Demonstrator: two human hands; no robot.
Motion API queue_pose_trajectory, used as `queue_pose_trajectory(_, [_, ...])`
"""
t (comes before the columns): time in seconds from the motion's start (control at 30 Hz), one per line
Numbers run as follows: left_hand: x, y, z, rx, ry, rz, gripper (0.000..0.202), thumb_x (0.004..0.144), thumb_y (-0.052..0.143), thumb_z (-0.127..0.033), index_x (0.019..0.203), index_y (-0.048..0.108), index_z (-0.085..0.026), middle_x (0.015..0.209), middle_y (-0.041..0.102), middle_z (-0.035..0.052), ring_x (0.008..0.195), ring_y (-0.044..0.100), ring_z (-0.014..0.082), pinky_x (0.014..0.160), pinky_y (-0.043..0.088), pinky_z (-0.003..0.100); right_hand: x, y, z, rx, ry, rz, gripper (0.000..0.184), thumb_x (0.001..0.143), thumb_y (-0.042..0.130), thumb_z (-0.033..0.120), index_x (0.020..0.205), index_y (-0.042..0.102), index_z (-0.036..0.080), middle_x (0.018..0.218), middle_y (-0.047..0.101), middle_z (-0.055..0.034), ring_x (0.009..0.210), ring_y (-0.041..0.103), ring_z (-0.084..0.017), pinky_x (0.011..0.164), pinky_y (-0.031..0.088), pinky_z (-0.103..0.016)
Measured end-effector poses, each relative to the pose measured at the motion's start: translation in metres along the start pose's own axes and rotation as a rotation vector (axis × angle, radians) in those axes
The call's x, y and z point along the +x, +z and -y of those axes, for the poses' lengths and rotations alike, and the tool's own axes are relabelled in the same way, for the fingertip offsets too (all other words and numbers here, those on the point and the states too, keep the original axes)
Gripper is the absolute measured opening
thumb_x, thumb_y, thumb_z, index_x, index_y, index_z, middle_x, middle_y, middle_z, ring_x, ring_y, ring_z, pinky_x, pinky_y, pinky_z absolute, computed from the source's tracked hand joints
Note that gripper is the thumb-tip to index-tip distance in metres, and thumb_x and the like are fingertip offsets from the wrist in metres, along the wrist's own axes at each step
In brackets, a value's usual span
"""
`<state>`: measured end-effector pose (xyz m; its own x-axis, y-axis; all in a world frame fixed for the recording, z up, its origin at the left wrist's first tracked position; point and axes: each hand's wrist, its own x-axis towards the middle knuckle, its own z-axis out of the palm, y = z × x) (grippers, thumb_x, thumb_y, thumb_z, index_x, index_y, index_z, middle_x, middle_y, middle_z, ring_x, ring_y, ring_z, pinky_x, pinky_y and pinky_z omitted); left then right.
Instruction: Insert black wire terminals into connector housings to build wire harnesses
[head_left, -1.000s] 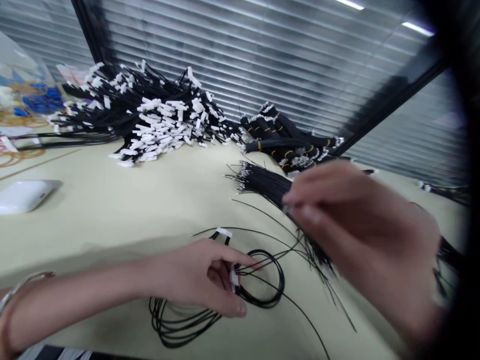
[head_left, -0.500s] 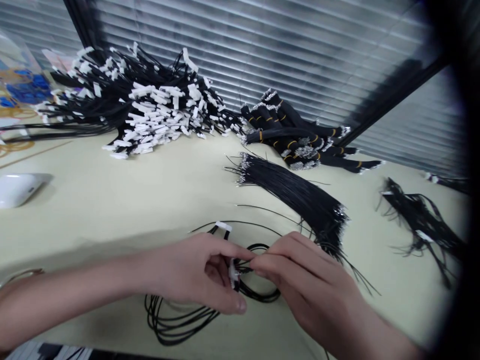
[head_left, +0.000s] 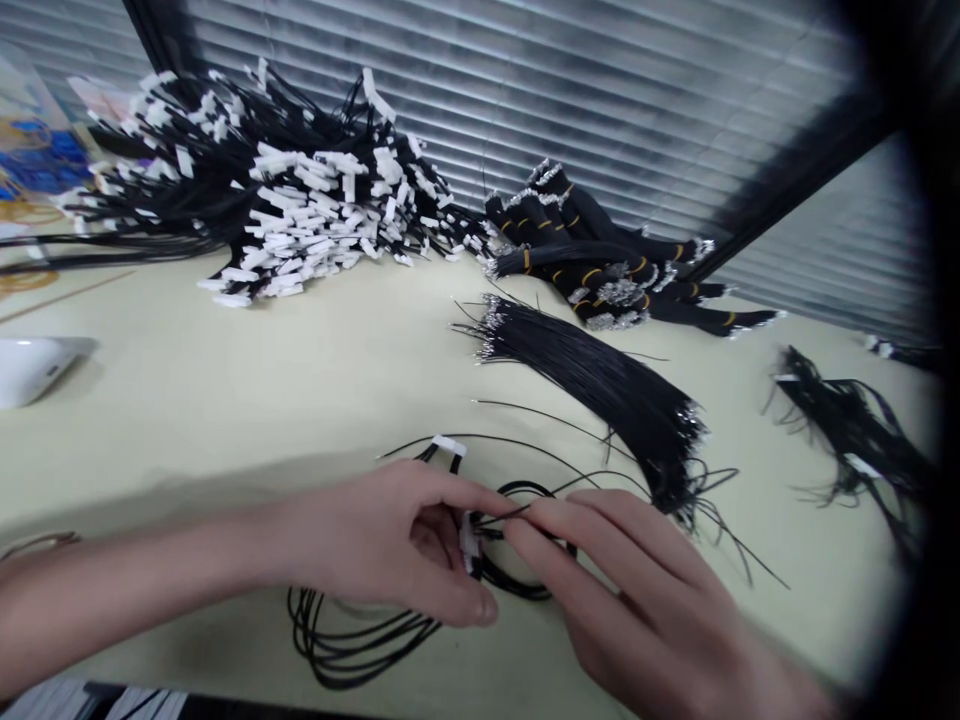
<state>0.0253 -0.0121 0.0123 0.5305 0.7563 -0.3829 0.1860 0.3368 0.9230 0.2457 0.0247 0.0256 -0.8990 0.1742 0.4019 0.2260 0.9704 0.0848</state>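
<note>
My left hand (head_left: 390, 545) is closed around a small white connector (head_left: 469, 541) with black wires looping out of it onto the table. My right hand (head_left: 637, 600) meets it from the right, fingers pinched on a thin black wire (head_left: 517, 514) at the connector's face. A second white connector (head_left: 448, 446) lies just beyond my left fingers. A loose fan of black wires with metal tips (head_left: 592, 375) lies behind my right hand.
A big heap of wired white connectors (head_left: 292, 215) sits at the back left, banded black wire bundles (head_left: 600, 270) at the back centre. More tangled black wires (head_left: 847, 430) lie at the right. A white device (head_left: 34, 365) rests at the left edge.
My right hand came down from the loose wire fan to the connector in my left hand and now pinches a wire against it. The left hand barely moved.
</note>
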Motion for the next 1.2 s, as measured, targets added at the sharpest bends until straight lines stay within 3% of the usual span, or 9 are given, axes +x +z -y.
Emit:
queue_pose_trajectory(0.33, [-0.001, -0.001, 0.002, -0.002, 0.013, -0.001, 0.058, 0.071, 0.072, -0.032, 0.127, 0.055, -0.028, 0.078, 0.058, -0.0008, 0.074, 0.055, 0.0159, 0.07, 0.046, 0.028, 0.006, -0.007, 0.001, -0.098, -0.049, 0.004, 0.032, 0.098, 0.026, 0.01, 0.104, 0.058, 0.014, 0.095, 0.065, -0.0034, 0.091, 0.055, -0.017, 0.08, 0.045, -0.032])
queue_pose_trajectory(0.73, [-0.002, 0.0, 0.001, 0.0, 0.008, -0.003, 0.056, 0.071, 0.073, -0.033, 0.124, 0.057, -0.028, 0.076, 0.058, -0.0011, 0.073, 0.055, 0.0161, 0.069, 0.045, 0.028, 0.006, -0.003, 0.001, -0.102, -0.079, -0.032, 0.026, 0.091, 0.036, 0.007, 0.103, 0.059, 0.01, 0.09, 0.066, -0.0074, 0.086, 0.056, -0.022, 0.073, 0.049, -0.037])
queue_pose_trajectory(0.87, [-0.001, -0.001, 0.001, 0.007, -0.005, 0.015, 0.059, 0.072, 0.072, -0.034, 0.128, 0.054, -0.028, 0.076, 0.058, -0.0013, 0.073, 0.056, 0.0154, 0.068, 0.046, 0.027, 0.003, 0.0, -0.002, 0.078, 0.098, -0.13, 0.028, 0.088, 0.041, 0.003, 0.107, 0.058, 0.015, 0.093, 0.064, -0.0067, 0.083, 0.057, -0.02, 0.072, 0.049, -0.036])
queue_pose_trajectory(0.97, [-0.002, -0.002, 0.001, 0.009, -0.01, 0.031, 0.06, 0.072, 0.073, -0.037, 0.128, 0.054, -0.028, 0.082, 0.06, 0.0006, 0.074, 0.056, 0.0156, 0.068, 0.047, 0.027, 0.004, 0.001, -0.021, 0.101, 0.325, -0.315, 0.03, 0.084, 0.052, 0.0, 0.102, 0.058, 0.023, 0.09, 0.062, -0.0044, 0.079, 0.058, -0.019, 0.067, 0.048, -0.035])
queue_pose_trajectory(1.07, [-0.002, -0.002, 0.002, 0.01, -0.023, 0.022, 0.062, 0.071, 0.074, -0.038, 0.13, 0.053, -0.03, 0.088, 0.061, 0.0019, 0.077, 0.057, 0.016, 0.072, 0.048, 0.028, 0.005, 0.009, -0.056, 0.002, 0.426, -0.453, 0.025, 0.084, 0.059, 0.006, 0.098, 0.061, 0.026, 0.092, 0.063, -0.0042, 0.087, 0.059, -0.023, 0.078, 0.048, -0.042])
queue_pose_trajectory(1.2, [-0.002, -0.002, 0.001, 0.008, -0.03, 0.027, 0.063, 0.072, 0.073, -0.037, 0.131, 0.051, -0.029, 0.085, 0.062, 0.0012, 0.077, 0.058, 0.0157, 0.072, 0.047, 0.027, 0.001, 0.029, -0.103, 0.014, 0.504, -0.442, 0.015, 0.084, 0.063, 0.015, 0.094, 0.068, 0.026, 0.099, 0.065, -0.0038, 0.096, 0.058, -0.024, 0.09, 0.045, -0.047])
